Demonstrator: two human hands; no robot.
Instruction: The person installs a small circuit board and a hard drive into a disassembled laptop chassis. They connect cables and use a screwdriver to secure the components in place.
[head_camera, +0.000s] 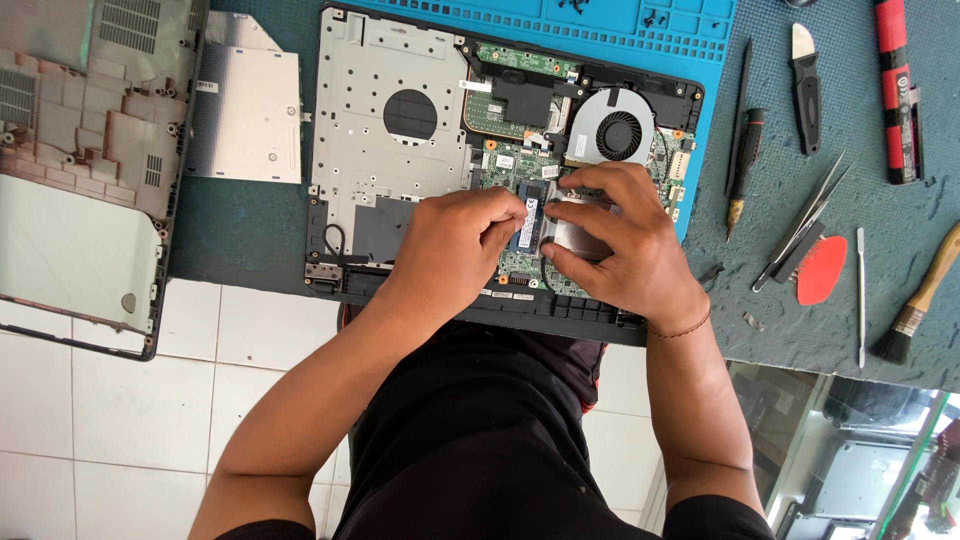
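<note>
Head view shows the open grey laptop (390, 150) with its bottom cover (85, 170) off, while left hand (455, 245) and right hand (620, 250) fingers pinch the small dark memory stick (531, 222), not yet out.

An electronics repair workshop is showing here. An opened laptop chassis (400, 150), with its motherboard and cooling fan (618, 130) exposed, is lying on a blue silicone repair mat (715, 120) that is covering part of a dark textured workbench (800, 330). Repair tools are sitting alongside: a screwdriver (745, 165), tweezers (808, 222), a red plastic pick (822, 270), a spudger (860, 295) and a cleaning brush (915, 310). A removed bottom cover (90, 160) and an optical drive (245, 100) are resting to one side, over white floor tiles (110, 420).
</note>
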